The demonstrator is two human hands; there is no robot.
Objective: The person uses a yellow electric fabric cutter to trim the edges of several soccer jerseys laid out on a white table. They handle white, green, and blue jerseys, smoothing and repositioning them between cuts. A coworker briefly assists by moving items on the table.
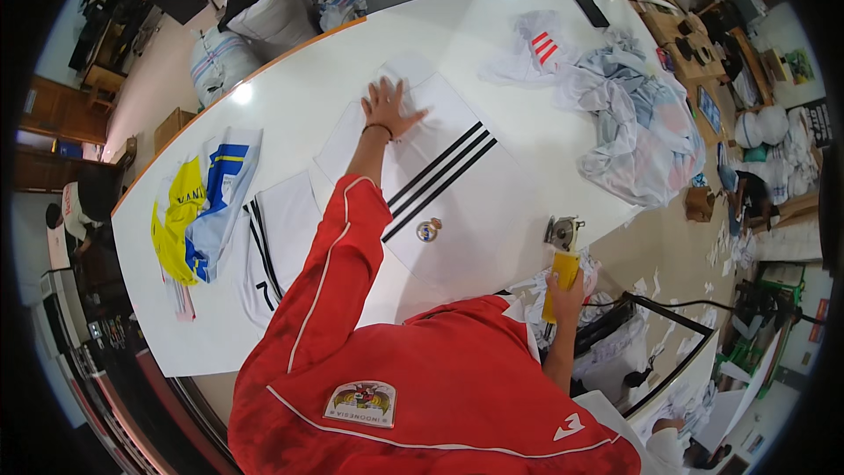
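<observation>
Right grip (570, 294) holds cutter (564, 270) near crested fabric (475, 211).

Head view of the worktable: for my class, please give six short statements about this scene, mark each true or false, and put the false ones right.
1. The left hand is spread on white fabric. True.
2. The right hand is empty. False: it grips a yellow tool with a metal head.
3. Three black stripes cross the fabric. True.
4. The black phone lies on the floor. False: it lies on the white table.
5. A yellow and blue garment lies left of the striped fabric. True.
6. The person's jacket is green. False: it is red.
</observation>
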